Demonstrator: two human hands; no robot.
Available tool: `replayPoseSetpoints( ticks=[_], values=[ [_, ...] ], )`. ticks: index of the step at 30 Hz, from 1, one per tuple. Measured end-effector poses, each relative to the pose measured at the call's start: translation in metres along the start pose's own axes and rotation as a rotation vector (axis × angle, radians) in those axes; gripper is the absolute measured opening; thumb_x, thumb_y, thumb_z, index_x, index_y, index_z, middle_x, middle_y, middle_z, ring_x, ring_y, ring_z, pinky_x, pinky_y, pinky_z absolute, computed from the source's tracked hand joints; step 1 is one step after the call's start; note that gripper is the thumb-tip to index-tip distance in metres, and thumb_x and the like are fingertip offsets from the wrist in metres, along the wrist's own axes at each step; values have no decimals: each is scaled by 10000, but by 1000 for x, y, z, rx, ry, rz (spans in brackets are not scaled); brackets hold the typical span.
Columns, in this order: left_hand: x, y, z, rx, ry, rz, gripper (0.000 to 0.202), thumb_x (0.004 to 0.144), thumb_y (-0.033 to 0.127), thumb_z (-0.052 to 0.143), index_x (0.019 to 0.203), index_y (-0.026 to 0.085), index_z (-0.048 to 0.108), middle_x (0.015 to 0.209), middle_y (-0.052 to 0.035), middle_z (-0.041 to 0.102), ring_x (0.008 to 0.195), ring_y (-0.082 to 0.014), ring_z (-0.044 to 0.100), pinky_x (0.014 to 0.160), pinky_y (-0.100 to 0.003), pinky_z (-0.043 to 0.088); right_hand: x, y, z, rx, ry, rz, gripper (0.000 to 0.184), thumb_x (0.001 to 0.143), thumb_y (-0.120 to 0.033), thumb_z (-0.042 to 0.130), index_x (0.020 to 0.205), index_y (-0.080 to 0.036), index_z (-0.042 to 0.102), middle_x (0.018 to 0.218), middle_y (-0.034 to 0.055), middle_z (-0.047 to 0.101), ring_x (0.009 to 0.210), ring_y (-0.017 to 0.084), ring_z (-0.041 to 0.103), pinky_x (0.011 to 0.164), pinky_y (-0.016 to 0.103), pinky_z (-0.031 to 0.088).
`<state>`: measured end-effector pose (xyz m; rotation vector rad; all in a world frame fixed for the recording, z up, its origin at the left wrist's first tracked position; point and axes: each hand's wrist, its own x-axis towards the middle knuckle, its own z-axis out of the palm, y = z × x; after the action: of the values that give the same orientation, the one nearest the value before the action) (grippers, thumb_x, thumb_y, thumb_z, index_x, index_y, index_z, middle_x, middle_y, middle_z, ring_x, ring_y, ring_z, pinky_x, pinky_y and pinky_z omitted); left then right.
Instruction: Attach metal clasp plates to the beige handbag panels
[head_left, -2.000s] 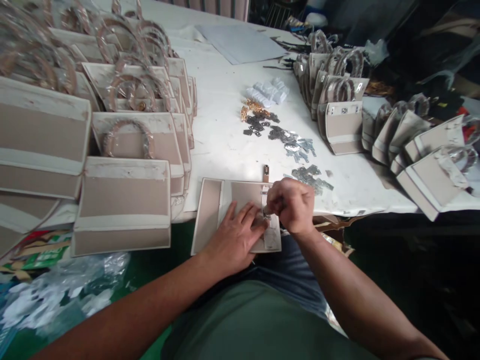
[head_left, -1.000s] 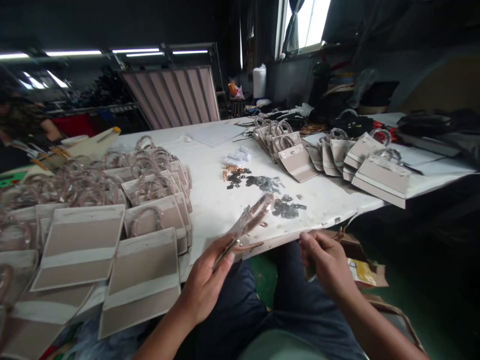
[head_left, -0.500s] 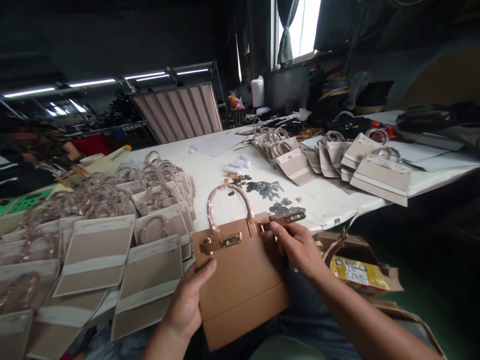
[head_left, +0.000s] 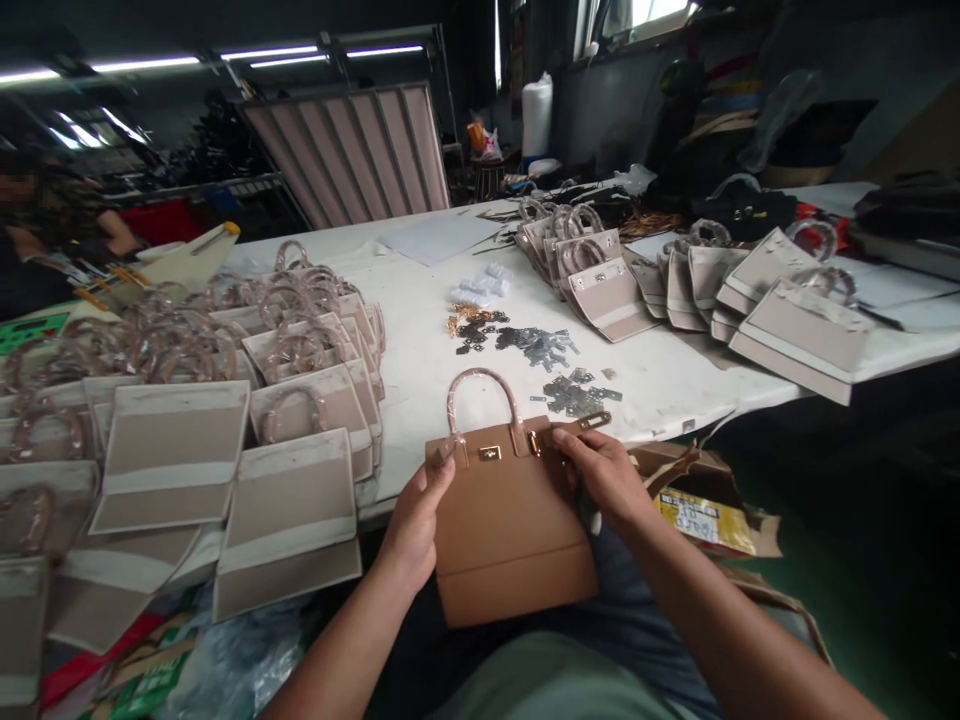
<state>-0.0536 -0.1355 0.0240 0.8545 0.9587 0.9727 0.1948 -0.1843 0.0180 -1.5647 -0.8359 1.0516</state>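
Note:
A brown handbag panel [head_left: 514,530] with a plastic-wrapped handle [head_left: 484,376] is held up over my lap. Its gold clasp [head_left: 490,453] shows at the top centre. At the panel's upper left edge, my left hand [head_left: 420,515] pinches a short strap end between thumb and fingers. On the other side, my right hand [head_left: 600,475] grips a brown strap [head_left: 570,430], whose gold-plated tip [head_left: 595,420] sticks out past the fingers. A gold loop sits on the panel beside the handle's right foot. The undersides of both hands' grips are hidden.
Stacked beige bag panels [head_left: 292,520] crowd the table's left side; more beige panels [head_left: 802,340] lie at right. Small metal plates [head_left: 574,392] and gold pieces [head_left: 469,318] lie on the white table [head_left: 420,350]. A cardboard box [head_left: 712,510] stands below its edge. Another person sits far left.
My left hand has moved to the upper left strap, which has come away from the front, baring the clasp. The panel looks more upright; the right hand still holds its strap. The view has tilted down.

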Motion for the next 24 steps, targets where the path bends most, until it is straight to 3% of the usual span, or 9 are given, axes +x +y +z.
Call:
replayPoseSetpoints(
  ticks=[4,7,10,14,16,18,21,24],
  values=[
    [-1,-9,1,-90,-9,-82,578,883,579,789,1319,207,713,1158,-113,813,1103,-319,762,1031,-455,555,6,4,-5,-83,-13,19,578,862,-741,698,726,-181,661,522,9,605,499,150,493,524,289,366],
    [5,-14,-1,12,38,13,467,895,587,770,1161,204,741,1110,-84,808,1078,-290,748,1000,-399,541,10,7,-6,-108,-27,10,599,871,-752,685,677,-187,635,521,17,598,499,155,498,527,298,362],
    [17,-14,-7,258,123,197,427,879,588,777,1047,200,721,1081,-69,791,1071,-265,723,970,-348,519,14,6,-6,-137,-59,-15,609,891,-737,671,633,-187,620,507,16,578,486,147,486,518,300,345],
    [38,1,-16,832,201,321,605,872,509,775,1389,235,621,1037,-56,769,988,-281,728,889,-376,532,24,-5,-6,-180,-80,-17,582,902,-696,662,632,-182,631,500,8,569,467,134,475,492,289,325],
    [49,9,-18,1167,213,422,580,894,418,736,1435,270,591,1152,-66,750,1054,-296,717,899,-396,536,31,-12,-5,-229,-77,-12,555,897,-680,660,659,-179,653,510,10,587,470,140,496,492,284,341],
    [60,13,-19,1382,134,544,438,904,310,691,1337,268,641,1306,-80,707,1184,-300,676,969,-410,531,40,-17,-3,-305,-73,10,532,890,-663,659,668,-179,661,523,18,609,490,153,538,510,282,381],
    [75,9,-21,1493,41,600,333,886,233,688,1218,248,670,1213,-76,739,1175,-310,650,994,-442,524,53,-17,1,-441,-88,47,484,880,-633,661,757,-171,736,551,18,630,527,178,585,536,289,421],
    [85,0,-25,1499,43,605,459,871,229,711,1324,231,638,1080,-67,751,1106,-320,636,966,-470,513,58,-14,1,-520,-101,24,488,902,-623,634,1030,-187,813,570,-7,631,537,189,588,547,297,431]
  ],
)
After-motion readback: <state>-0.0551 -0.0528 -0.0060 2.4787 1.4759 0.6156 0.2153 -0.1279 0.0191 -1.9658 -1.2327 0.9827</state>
